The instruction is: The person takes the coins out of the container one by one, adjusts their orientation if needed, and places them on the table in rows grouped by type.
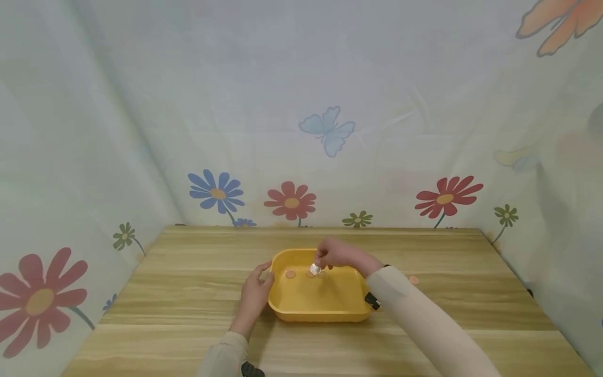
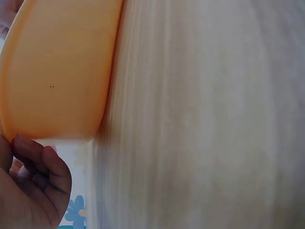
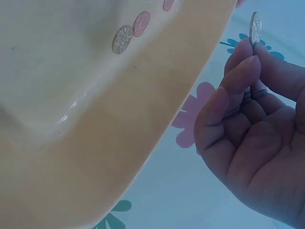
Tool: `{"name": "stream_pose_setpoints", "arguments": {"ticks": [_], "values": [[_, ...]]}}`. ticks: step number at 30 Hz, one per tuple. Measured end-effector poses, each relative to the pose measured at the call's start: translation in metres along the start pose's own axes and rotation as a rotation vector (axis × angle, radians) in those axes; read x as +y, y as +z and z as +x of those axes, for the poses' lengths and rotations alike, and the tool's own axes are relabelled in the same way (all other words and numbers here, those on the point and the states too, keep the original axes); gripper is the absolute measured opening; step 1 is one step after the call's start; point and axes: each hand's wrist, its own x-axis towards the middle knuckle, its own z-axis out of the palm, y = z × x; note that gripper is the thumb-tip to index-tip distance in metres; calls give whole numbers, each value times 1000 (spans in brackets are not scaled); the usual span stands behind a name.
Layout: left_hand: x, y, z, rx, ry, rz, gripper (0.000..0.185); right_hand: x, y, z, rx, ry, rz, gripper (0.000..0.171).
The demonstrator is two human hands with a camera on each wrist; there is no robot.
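- Wood-grain table (image 1: pixel 188 293) carries everything you are working with, and a flowered cloth (image 1: pixel 141 131) hangs behind and to both sides of it.
- Yellow tub (image 1: pixel 301 309) sits at the middle of the table with its long axis running left to right before you.
- Your left hand (image 1: pixel 254 296) lies against the tub's left end, fingers curled round the rim there.
- Your right hand (image 1: pixel 341 256) hangs over the tub's far half, directly above the floor, so it is the nearer one to the coins.
- Between its thumb and fingertips you pinch a silver coin (image 3: pixel 255 27), held on edge.
- Below it, copper coins (image 1: pixel 290 274) lie flat on the tub's floor; one more coin (image 1: pixel 413 280) lies outside on the table, to your right.
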Motion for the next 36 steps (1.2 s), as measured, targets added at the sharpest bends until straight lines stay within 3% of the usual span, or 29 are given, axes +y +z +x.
{"name": "stream_pose_setpoints", "arguments": {"ticks": [14, 28, 36], "values": [[-4, 1, 1, 6, 14, -11, 43, 22, -5, -36, 48, 51, -21, 18], [-1, 2, 0, 11, 21, -13, 43, 45, -14, -65, 127, 56, 81, 12], [-1, 1, 0, 13, 6, -12, 43, 59, -24, -81, 128, 31, 117, 11]]}}
